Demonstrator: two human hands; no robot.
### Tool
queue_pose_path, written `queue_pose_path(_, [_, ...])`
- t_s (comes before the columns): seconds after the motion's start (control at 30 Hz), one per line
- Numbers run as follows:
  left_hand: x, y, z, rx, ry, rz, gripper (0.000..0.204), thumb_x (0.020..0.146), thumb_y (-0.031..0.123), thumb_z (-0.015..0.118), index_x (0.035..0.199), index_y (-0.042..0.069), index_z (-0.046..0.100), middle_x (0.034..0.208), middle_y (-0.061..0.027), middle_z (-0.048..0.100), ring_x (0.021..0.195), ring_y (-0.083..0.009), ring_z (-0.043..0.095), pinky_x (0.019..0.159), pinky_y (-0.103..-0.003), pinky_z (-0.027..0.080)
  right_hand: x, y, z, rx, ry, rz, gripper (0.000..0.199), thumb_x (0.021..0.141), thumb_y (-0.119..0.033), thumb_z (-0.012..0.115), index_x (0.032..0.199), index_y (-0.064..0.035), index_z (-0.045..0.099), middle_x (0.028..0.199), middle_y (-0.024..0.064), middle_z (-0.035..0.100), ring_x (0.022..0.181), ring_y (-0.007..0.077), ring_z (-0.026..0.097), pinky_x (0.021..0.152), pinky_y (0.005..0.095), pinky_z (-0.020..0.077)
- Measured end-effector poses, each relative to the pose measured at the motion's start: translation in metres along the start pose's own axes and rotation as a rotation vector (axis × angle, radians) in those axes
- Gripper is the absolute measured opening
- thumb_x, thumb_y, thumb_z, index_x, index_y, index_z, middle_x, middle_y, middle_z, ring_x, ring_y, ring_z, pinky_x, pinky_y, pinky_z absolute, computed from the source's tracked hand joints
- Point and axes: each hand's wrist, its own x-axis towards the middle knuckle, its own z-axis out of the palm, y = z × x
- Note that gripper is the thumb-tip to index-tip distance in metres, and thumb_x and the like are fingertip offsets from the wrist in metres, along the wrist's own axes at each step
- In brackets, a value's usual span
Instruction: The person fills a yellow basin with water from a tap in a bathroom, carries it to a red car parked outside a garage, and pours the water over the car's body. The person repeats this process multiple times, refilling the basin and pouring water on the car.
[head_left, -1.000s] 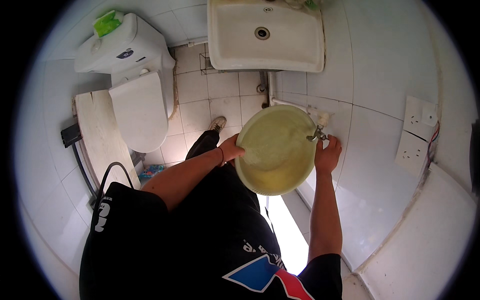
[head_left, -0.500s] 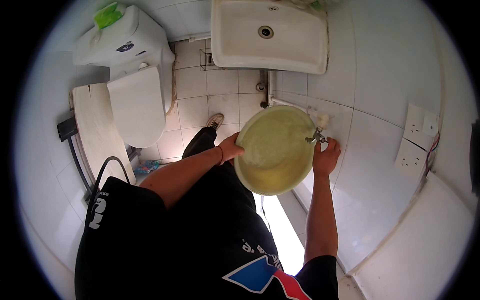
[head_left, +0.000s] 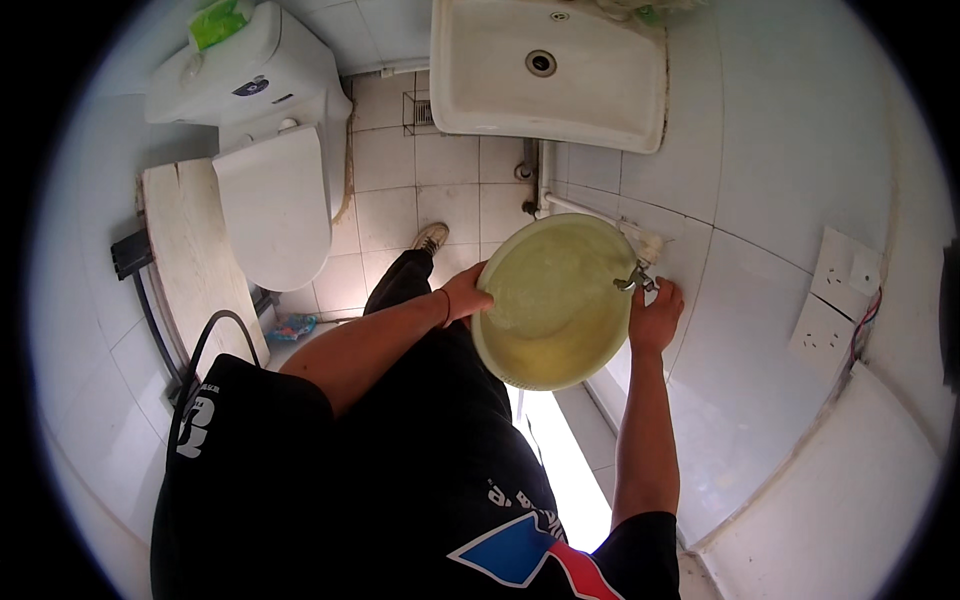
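A round pale yellow-green plastic basin (head_left: 545,285) is tilted below a metal tap (head_left: 633,281) on the right wall. My left hand (head_left: 464,293) grips the basin's left rim, thumb over the edge and fingers hidden beneath. At the tap's small handle, my right hand (head_left: 655,315) is closed with thumb and fingertips around it, beside the basin's right rim. The tap's spout reaches over the basin's inside. Whether water is running or standing in the basin I cannot tell.
A white washbasin (head_left: 550,95) is fixed at the far wall, a white toilet (head_left: 272,210) with lid down stands at left. Wall sockets (head_left: 835,275) with exposed wires are at right. A wooden board (head_left: 200,265) lies along the left wall. Pipes (head_left: 545,175) run under the washbasin.
The view has shifted slightly. Both hands keep their places on the basin rim and tap handle; the right fingers and the handle look slightly turned.
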Motion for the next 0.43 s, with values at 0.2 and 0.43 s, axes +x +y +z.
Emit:
queue_pose_path(0.2, [0.0023, 0.0050, -0.0008, -0.015, -0.004, 0.000, 0.078, 0.071, 0.002, 0.056, 0.145, 0.010, 0.032, 0.104, -0.0148, 0.063, 0.077, -0.0256, 0.067, 0.049, -0.035, 0.056, 0.0001, 0.0061, 0.0001, -0.011, 0.006, -0.016, 0.040, 0.081, -0.022, 0.067, 0.116, -0.0089, 0.055, 0.125, 0.0120, 0.050, 0.115, 0.0337, 0.048, 0.092, 0.0447, 0.0470])
queue_pose_path(0.43, [0.0001, 0.0101, -0.0001, -0.015, -0.009, -0.026, 0.079, 0.071, 0.001, 0.055, 0.145, 0.013, 0.032, 0.104, -0.0152, 0.063, 0.075, -0.0254, 0.068, 0.047, -0.034, 0.055, 0.0059, 0.0076, 0.0030, 0.000, 0.033, -0.065, 0.041, 0.080, -0.020, 0.069, 0.116, -0.0092, 0.054, 0.125, 0.0137, 0.050, 0.114, 0.0355, 0.049, 0.093, 0.0453, 0.0453])
